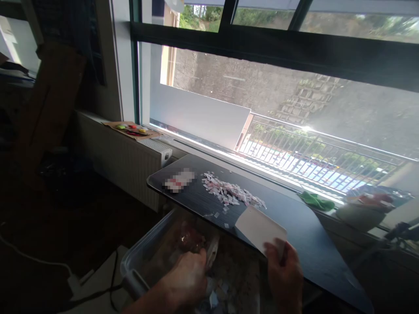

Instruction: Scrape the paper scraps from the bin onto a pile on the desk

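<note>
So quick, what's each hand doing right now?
Left hand: closed on something in the plastic bin, cannot tell what.
Right hand: holding a white card.

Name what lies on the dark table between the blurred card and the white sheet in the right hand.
In the head view, a heap of small paper scraps lies between the blurred card and the white sheet.

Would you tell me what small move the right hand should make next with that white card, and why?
Probably slide the white card, pinched in the right hand, toward the pile of paper scraps on the dark board. The scraps lie apart from the card, and the clear bin sits below the edge.
</note>
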Action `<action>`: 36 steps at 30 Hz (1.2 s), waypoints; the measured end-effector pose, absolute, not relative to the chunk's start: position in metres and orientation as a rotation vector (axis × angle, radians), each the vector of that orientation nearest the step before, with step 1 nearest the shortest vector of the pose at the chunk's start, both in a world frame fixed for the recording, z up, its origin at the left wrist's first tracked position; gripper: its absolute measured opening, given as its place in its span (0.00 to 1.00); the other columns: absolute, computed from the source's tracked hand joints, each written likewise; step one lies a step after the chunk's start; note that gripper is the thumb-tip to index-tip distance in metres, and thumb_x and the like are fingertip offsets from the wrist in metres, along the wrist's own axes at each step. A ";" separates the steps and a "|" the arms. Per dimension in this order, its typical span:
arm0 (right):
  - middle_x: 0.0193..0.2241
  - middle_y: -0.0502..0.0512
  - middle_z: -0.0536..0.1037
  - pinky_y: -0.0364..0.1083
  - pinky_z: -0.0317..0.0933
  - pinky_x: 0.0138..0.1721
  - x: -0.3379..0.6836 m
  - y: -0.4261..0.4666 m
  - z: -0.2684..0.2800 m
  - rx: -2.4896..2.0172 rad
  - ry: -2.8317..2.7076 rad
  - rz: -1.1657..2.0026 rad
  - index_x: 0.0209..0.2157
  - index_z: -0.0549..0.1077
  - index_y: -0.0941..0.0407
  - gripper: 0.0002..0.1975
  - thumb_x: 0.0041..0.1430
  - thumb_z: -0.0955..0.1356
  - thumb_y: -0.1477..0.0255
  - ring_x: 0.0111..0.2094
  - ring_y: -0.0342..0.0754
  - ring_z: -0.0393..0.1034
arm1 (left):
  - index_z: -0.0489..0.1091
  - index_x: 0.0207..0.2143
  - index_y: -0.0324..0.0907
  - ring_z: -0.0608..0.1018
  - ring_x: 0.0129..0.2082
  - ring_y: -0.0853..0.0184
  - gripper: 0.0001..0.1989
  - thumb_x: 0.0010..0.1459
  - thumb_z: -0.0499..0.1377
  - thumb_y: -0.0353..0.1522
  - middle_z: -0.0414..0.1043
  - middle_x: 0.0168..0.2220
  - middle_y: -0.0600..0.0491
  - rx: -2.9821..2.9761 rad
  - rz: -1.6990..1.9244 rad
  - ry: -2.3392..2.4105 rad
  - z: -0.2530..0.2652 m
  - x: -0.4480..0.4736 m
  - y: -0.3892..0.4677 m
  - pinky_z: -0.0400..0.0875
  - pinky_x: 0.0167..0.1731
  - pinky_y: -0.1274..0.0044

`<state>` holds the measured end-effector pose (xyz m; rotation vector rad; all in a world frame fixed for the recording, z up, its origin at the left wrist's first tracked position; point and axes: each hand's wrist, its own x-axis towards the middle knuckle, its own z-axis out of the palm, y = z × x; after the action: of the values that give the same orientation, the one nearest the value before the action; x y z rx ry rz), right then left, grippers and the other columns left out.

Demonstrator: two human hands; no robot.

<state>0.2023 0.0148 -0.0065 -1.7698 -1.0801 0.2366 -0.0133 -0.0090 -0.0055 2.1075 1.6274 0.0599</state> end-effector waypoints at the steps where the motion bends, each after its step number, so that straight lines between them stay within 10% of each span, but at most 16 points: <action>1: 0.30 0.57 0.74 0.48 0.61 0.31 0.203 0.014 -0.006 -1.790 -1.072 0.248 0.39 0.66 0.56 0.24 0.42 0.64 0.55 0.32 0.53 0.69 | 0.63 0.39 0.36 0.74 0.34 0.60 0.17 0.44 0.49 0.28 0.72 0.33 0.45 2.107 0.068 1.632 -0.005 -0.013 -0.009 0.67 0.33 0.73; 36: 0.29 0.51 0.72 0.44 0.61 0.26 0.194 0.097 -0.013 -1.348 -1.130 0.625 0.40 0.66 0.58 0.21 0.44 0.65 0.62 0.26 0.45 0.65 | 0.64 0.42 0.33 0.74 0.36 0.58 0.20 0.46 0.48 0.30 0.71 0.36 0.40 2.118 0.029 1.706 -0.007 -0.008 -0.011 0.67 0.35 0.72</action>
<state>0.1937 0.0969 -0.0135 -1.3485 -1.1299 0.6247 -0.0076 -0.0105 -0.0066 2.1178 1.7061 0.0290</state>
